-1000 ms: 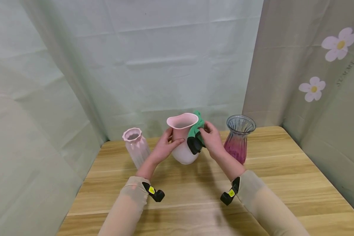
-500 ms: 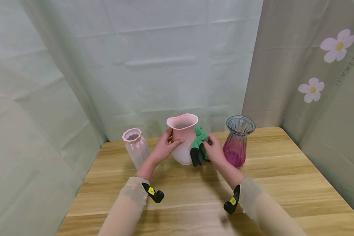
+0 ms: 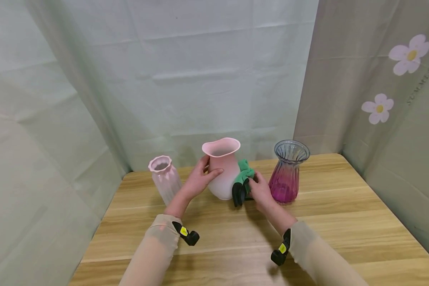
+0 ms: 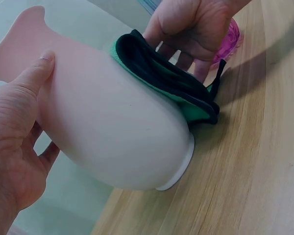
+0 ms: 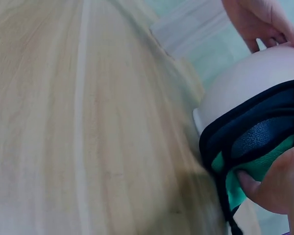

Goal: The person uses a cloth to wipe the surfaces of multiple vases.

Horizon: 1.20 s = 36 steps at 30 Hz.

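Observation:
A pink-to-white vase [image 3: 219, 188] with a wavy flared rim stands upright on the table. My left hand [image 3: 196, 182] grips its neck from the left, the thumb lying across the front. On the vase's right side my right hand [image 3: 261, 192] holds a folded green cloth with black edging [image 3: 244, 176], low on the rounded belly. The left wrist view shows the cloth [image 4: 161, 78] lying along the vase's side, with fingers behind it. In the right wrist view, the thumb presses into the green face of the cloth [image 5: 257, 147]; part of that hand is cut off.
Left of the hands is a ribbed pale pink vase [image 3: 166, 180]. A glass vase [image 3: 286, 178], grey-blue above and magenta below, stands close to the right hand. The wooden table [image 3: 221, 254] backs onto a hanging pale curtain [image 3: 200, 79].
My right hand has slid the cloth down the vase's right side, from near the rim to the lower belly. The left hand and the vase have stayed in place.

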Each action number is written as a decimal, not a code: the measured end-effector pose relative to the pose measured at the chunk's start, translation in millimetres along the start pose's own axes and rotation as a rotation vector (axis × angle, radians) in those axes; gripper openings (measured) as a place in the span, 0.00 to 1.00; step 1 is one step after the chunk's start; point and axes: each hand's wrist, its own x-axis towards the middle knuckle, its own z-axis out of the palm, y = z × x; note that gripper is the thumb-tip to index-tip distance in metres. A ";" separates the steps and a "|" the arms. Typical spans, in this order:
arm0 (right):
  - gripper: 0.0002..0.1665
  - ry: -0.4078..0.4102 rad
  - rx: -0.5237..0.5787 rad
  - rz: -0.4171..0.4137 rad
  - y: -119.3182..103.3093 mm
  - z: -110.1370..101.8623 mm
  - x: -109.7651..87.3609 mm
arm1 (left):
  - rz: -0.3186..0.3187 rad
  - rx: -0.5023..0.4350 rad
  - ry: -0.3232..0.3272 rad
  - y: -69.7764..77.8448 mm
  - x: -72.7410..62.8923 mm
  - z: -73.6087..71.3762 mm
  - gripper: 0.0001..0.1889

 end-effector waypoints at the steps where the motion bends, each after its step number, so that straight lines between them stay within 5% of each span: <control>1: 0.15 0.002 -0.001 -0.008 -1.8 0.6 -0.1 | 0.000 0.004 0.000 0.1 -0.3 0.1 0.39; 10: 0.18 -0.001 -0.082 -0.138 -36.7 8.3 -3.1 | 0.013 0.006 0.000 -0.5 -1.3 -0.2 0.39; 21: 0.14 -0.030 0.020 -0.210 -86.4 15.0 -7.8 | 0.017 0.006 -0.004 0.0 -0.8 0.1 0.39; 27: 0.14 -0.010 0.050 -0.227 -89.2 13.9 -6.9 | 0.006 0.009 -0.010 -0.2 -1.2 0.9 0.40; 36: 0.17 -0.004 -0.045 -0.292 -82.1 17.1 -2.2 | 0.012 0.014 -0.005 -1.4 -0.2 -0.2 0.40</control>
